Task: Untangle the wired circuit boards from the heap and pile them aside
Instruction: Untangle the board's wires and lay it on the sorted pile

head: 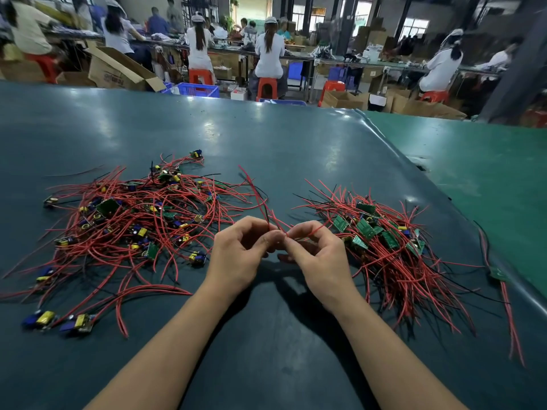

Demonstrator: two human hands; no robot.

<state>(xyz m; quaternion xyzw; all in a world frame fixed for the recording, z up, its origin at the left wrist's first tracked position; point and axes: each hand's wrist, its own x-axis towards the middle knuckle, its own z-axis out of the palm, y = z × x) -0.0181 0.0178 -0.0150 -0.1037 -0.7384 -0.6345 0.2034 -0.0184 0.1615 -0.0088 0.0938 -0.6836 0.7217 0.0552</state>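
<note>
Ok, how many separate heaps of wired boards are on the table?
2. The tangled heap lies left of the hands; the sorted pile lies right of them. A stray board sits near the table's right edge.

Tangled heap of small green circuit boards with long red wires [133, 220] sprawls left, yellow and blue components up. Tidier pile of green boards with red wires [381, 241] lies right, wires trailing near.

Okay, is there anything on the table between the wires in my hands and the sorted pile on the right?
Nothing visible. The red wires pinched by the left hand and right hand sit just left of the sorted pile, with only bare table mat between.
</note>
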